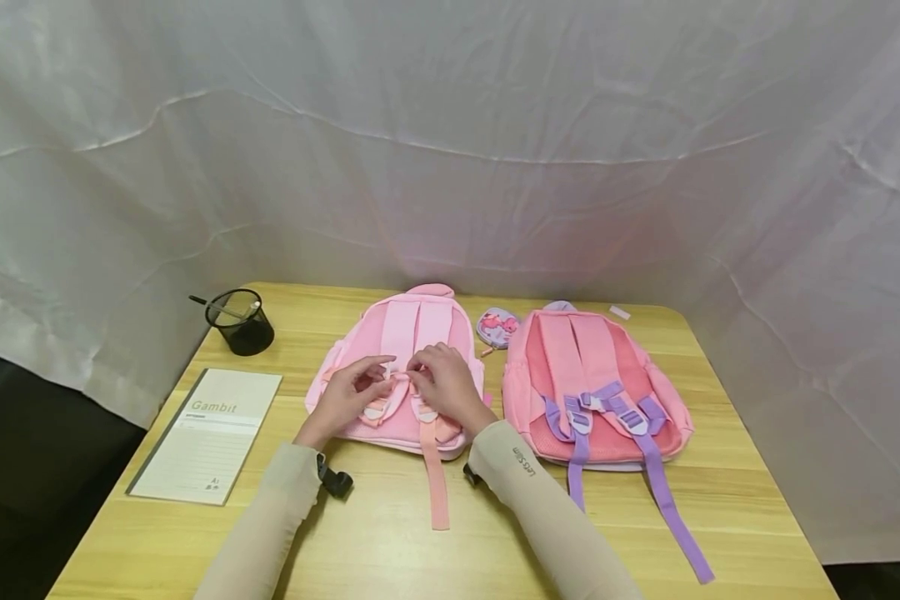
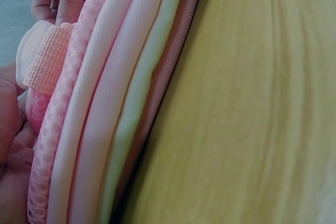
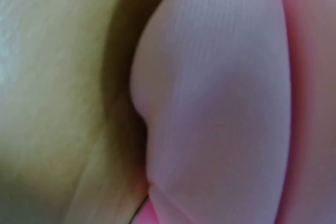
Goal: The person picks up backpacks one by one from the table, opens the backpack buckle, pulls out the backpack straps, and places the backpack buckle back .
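Note:
A light pink backpack (image 1: 367,333) lies with its straps up on the table. Over its shoulder straps, my left hand (image 1: 348,398) curves its thumb and index finger about a small white buckle (image 1: 390,365) of the chest strap. Close beside it, my right hand (image 1: 446,379) pinches the peach chest strap (image 1: 401,377) between thumb and fingers. A long peach webbing end (image 1: 435,487) hangs off the pack toward me. In the left wrist view, peach webbing with a white strap adjuster (image 2: 26,51) shows at the pack's edge. The right wrist view shows only pink fabric (image 3: 220,98) and table.
To the right lies a coral backpack (image 1: 525,367) with purple straps (image 1: 671,500). A small round printed pouch (image 1: 497,327) sits between the packs. At the left are a notebook (image 1: 210,433) and a black mesh pen cup (image 1: 247,333). Grey curtains (image 1: 450,208) enclose the table.

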Demonstrator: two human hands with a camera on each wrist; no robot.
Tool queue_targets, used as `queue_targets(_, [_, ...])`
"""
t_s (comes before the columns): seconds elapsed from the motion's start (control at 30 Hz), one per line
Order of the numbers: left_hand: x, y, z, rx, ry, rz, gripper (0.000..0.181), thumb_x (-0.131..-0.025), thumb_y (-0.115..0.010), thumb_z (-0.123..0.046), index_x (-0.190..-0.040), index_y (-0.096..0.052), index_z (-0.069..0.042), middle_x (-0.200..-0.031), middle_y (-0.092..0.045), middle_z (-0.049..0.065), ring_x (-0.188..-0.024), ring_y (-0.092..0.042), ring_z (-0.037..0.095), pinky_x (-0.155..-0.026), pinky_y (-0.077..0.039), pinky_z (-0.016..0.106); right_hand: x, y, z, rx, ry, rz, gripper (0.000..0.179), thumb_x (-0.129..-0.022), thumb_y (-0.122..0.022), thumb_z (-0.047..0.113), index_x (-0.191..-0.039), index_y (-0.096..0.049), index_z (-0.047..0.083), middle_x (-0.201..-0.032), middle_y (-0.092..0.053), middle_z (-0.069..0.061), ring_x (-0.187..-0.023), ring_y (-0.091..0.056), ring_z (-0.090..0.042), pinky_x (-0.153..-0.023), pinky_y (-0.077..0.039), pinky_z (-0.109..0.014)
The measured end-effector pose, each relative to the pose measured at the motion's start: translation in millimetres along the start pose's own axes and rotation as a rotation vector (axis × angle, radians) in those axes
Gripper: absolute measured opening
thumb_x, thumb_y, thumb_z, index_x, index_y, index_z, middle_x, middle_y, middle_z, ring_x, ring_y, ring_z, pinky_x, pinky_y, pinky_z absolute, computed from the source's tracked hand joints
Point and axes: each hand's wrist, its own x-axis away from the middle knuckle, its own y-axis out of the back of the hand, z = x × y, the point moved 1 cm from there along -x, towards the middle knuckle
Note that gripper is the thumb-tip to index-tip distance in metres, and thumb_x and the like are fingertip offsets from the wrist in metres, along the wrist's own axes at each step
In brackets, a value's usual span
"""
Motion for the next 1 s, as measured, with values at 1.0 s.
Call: queue_targets(1.0, [0.7, -0.5, 1.8, 0.015, 0.023, -0.004, 0.042, -0.097, -0.074, -0.02, -0.137, -0.066, -0.017, -0.104, -0.074, 0.01, -0.092, -0.071, 0.023, -0.082, -0.055, 0.02, -3.3, 8.0, 16.0, 0.011, 0.055, 0.009, 0.008, -0.091, -0.079, 0.02, -0.099, -0.077, 0.018, -0.094, -0.074, 0.005, -0.096, -0.062, -0.017, -0.09, -0.047, -0.037])
